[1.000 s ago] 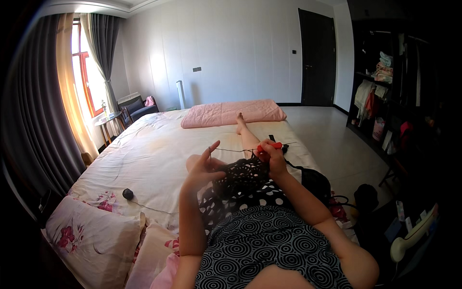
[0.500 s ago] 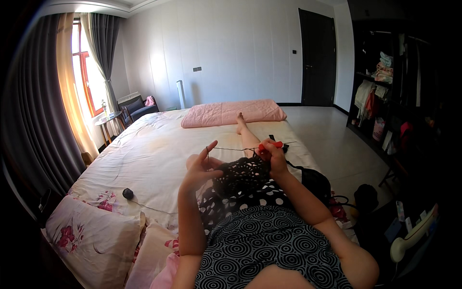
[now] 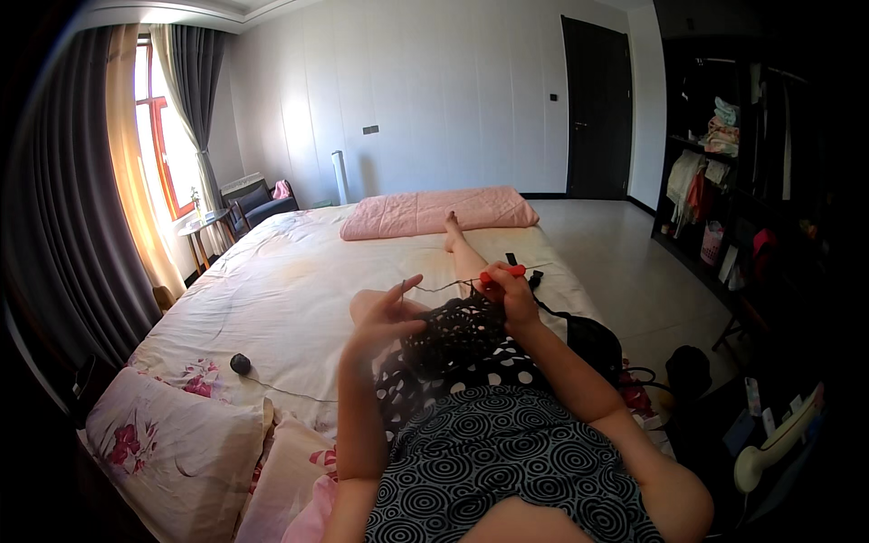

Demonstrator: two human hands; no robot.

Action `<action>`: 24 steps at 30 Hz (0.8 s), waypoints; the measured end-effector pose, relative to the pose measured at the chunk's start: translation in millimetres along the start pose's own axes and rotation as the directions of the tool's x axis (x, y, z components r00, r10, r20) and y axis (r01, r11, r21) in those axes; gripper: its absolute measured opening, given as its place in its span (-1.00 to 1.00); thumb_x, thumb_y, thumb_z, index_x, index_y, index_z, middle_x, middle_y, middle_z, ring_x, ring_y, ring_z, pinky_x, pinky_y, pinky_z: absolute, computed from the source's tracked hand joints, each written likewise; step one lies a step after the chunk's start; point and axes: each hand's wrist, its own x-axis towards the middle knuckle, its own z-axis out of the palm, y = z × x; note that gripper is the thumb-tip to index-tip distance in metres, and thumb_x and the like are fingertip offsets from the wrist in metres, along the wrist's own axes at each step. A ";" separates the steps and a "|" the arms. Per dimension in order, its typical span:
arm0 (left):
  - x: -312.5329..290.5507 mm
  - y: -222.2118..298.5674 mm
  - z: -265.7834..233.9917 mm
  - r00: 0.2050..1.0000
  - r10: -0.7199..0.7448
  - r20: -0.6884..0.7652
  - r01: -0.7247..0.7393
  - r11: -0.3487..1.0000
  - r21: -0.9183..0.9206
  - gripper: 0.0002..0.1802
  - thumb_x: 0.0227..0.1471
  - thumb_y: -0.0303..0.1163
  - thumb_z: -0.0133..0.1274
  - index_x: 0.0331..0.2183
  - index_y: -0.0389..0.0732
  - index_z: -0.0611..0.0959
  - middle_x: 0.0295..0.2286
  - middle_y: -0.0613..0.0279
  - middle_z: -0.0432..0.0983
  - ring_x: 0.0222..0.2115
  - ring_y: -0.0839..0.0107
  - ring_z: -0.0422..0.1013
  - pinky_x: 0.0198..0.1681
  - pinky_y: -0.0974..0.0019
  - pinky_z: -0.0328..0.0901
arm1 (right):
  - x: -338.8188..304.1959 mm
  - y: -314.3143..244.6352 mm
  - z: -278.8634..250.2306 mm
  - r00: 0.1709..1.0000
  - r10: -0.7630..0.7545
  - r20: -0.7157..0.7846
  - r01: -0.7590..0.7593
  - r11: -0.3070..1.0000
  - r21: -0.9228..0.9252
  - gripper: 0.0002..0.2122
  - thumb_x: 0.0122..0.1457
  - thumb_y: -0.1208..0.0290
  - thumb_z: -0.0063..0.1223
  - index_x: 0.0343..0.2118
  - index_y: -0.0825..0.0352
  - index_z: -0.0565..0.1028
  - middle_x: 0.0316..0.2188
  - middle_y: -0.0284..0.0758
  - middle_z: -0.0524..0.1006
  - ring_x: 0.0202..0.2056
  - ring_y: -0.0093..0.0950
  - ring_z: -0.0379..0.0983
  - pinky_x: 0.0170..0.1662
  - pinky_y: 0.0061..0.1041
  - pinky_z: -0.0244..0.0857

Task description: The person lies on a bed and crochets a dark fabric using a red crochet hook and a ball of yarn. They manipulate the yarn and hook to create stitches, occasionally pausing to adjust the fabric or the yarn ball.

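Note:
My right hand (image 3: 512, 297) is closed around a crochet hook (image 3: 516, 271) with a red handle. My left hand (image 3: 385, 321) faces it with the index finger raised and the other fingers curled. A strand of black yarn (image 3: 439, 289) loops over that index finger and runs across to the hook. Below both hands, black openwork crochet (image 3: 453, 328) lies over my lap, its edge near the left thumb; the hook's tip is hidden. Away to the left, a small black yarn ball (image 3: 240, 364) rests on the bed, its thread trailing toward me.
I sit on a pale flowered bed (image 3: 272, 281), legs stretched forward. A folded pink quilt (image 3: 434, 215) lies at the far end, pillows (image 3: 181, 443) at near left. A black bag (image 3: 593, 348) is right of my lap, with a cluttered dark surface beyond.
My right hand has shifted slightly left with the hook. My left index finger has tipped to the right, and the yarn between the hands now sags.

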 end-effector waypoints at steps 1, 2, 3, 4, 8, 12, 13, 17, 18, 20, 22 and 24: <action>1.0 -0.6 1.9 1.000 -0.007 0.001 0.007 1.000 -0.022 -0.25 -0.19 -0.68 0.03 0.07 -0.25 0.13 -0.37 0.05 0.47 -0.37 0.43 0.38 -0.27 0.46 0.27 | -0.1 -0.1 0.8 1.000 -0.002 0.002 0.002 1.000 0.001 -0.87 0.04 0.35 -0.14 -0.53 0.29 0.35 -0.61 -0.40 0.40 -0.57 -0.64 0.31 -0.47 -0.73 0.18; 2.3 -2.1 3.0 1.000 -0.013 0.000 0.013 1.000 -0.009 -0.25 -0.19 -0.67 0.04 0.07 -0.25 0.13 -0.38 0.10 0.46 -0.37 0.45 0.38 -0.26 0.46 0.27 | -0.6 -0.5 2.1 1.000 -0.005 0.005 0.005 1.000 0.003 -0.87 0.05 0.36 -0.14 -0.53 0.29 0.37 -0.61 -0.40 0.41 -0.57 -0.65 0.31 -0.48 -0.75 0.16; 3.7 -4.6 3.5 1.000 -0.019 -0.004 0.019 1.000 0.004 -0.24 -0.20 -0.66 0.05 0.07 -0.26 0.13 -0.39 0.14 0.46 -0.37 0.48 0.37 -0.25 0.46 0.26 | -1.2 -1.0 3.5 1.000 -0.006 0.008 0.006 1.000 0.004 -0.87 0.05 0.36 -0.14 -0.53 0.28 0.38 -0.61 -0.40 0.42 -0.57 -0.67 0.32 -0.50 -0.76 0.15; 5.4 -7.4 4.1 1.000 -0.025 -0.007 0.025 1.000 0.017 -0.24 -0.20 -0.64 0.06 0.07 -0.26 0.13 -0.40 0.18 0.46 -0.37 0.50 0.37 -0.25 0.46 0.26 | -1.4 -1.5 4.6 1.000 0.015 0.011 -0.015 1.000 -0.020 -0.87 0.05 0.36 -0.14 -0.53 0.28 0.37 -0.60 -0.40 0.41 -0.56 -0.66 0.32 -0.48 -0.75 0.16; 12.7 -18.5 12.9 0.999 -0.016 -0.035 0.018 0.999 0.036 -0.25 -0.19 -0.65 0.05 0.07 -0.26 0.12 -0.40 0.15 0.46 -0.39 0.49 0.38 -0.29 0.49 0.27 | -3.2 -1.9 9.6 0.999 0.047 0.015 -0.046 0.998 -0.054 -0.88 0.04 0.36 -0.14 -0.53 0.27 0.36 -0.58 -0.40 0.40 -0.54 -0.65 0.32 -0.44 -0.73 0.20; 15.4 -11.5 23.9 0.999 -0.009 -0.046 0.007 0.999 -0.045 -0.24 -0.19 -0.65 0.06 0.07 -0.24 0.12 -0.41 0.14 0.46 -0.41 0.51 0.38 -0.33 0.52 0.27 | -3.5 -1.2 11.0 0.999 0.034 0.017 -0.033 0.998 -0.059 -0.88 0.04 0.36 -0.13 -0.54 0.27 0.36 -0.57 -0.40 0.41 -0.54 -0.65 0.32 -0.43 -0.73 0.21; 15.8 -10.8 25.5 0.999 -0.006 -0.048 0.003 0.998 -0.062 -0.24 -0.19 -0.65 0.06 0.07 -0.23 0.13 -0.41 0.15 0.46 -0.41 0.52 0.38 -0.34 0.53 0.27 | -2.7 0.0 10.2 0.999 0.031 0.029 -0.029 0.998 -0.060 -0.88 0.04 0.36 -0.13 -0.53 0.27 0.36 -0.57 -0.40 0.41 -0.54 -0.66 0.32 -0.44 -0.74 0.20; 14.7 -10.0 32.2 0.989 -0.036 -0.142 0.023 0.996 -0.091 -0.22 -0.20 -0.64 0.07 0.07 -0.21 0.12 -0.43 0.18 0.46 -0.43 0.53 0.38 -0.36 0.54 0.28 | -1.1 0.4 7.3 0.996 0.054 0.075 -0.048 0.996 -0.076 -0.87 0.04 0.36 -0.13 -0.53 0.28 0.37 -0.59 -0.40 0.40 -0.56 -0.66 0.30 -0.47 -0.76 0.16; 13.4 -5.0 35.6 0.987 -0.055 -0.151 0.038 0.992 -0.118 -0.22 -0.20 -0.65 0.06 0.08 -0.21 0.12 -0.43 0.19 0.46 -0.44 0.53 0.38 -0.37 0.54 0.28 | -1.8 -1.5 7.4 0.994 0.068 0.087 -0.061 0.995 -0.083 -0.87 0.04 0.35 -0.13 -0.54 0.29 0.37 -0.59 -0.40 0.40 -0.56 -0.66 0.30 -0.47 -0.76 0.15; 13.0 -4.2 35.5 0.983 -0.073 -0.168 0.047 0.987 -0.156 -0.22 -0.21 -0.66 0.05 0.08 -0.20 0.11 -0.44 0.19 0.46 -0.45 0.53 0.38 -0.37 0.53 0.28 | -2.7 -5.2 7.5 0.994 0.035 0.106 -0.020 0.990 -0.136 -0.86 0.03 0.37 -0.13 -0.55 0.30 0.37 -0.59 -0.40 0.40 -0.57 -0.66 0.28 -0.49 -0.77 0.13; 11.8 -7.5 29.8 0.979 -0.068 -0.190 0.034 0.984 -0.177 -0.21 -0.21 -0.67 0.04 0.08 -0.19 0.10 -0.44 0.19 0.46 -0.46 0.52 0.38 -0.37 0.53 0.29 | -2.8 -11.9 6.1 0.992 -0.007 0.125 0.032 0.979 -0.203 -0.86 0.02 0.38 -0.14 -0.57 0.32 0.38 -0.59 -0.39 0.40 -0.57 -0.66 0.27 -0.48 -0.76 0.11; 10.1 -3.2 26.4 0.977 -0.055 -0.208 0.022 0.987 -0.160 -0.20 -0.21 -0.68 0.03 0.08 -0.19 0.10 -0.44 0.19 0.46 -0.46 0.52 0.39 -0.38 0.52 0.29 | -1.7 -21.4 2.1 0.988 -0.056 0.141 0.095 0.954 -0.283 -0.85 0.01 0.40 -0.16 -0.59 0.35 0.38 -0.59 -0.39 0.41 -0.56 -0.66 0.25 -0.45 -0.73 0.12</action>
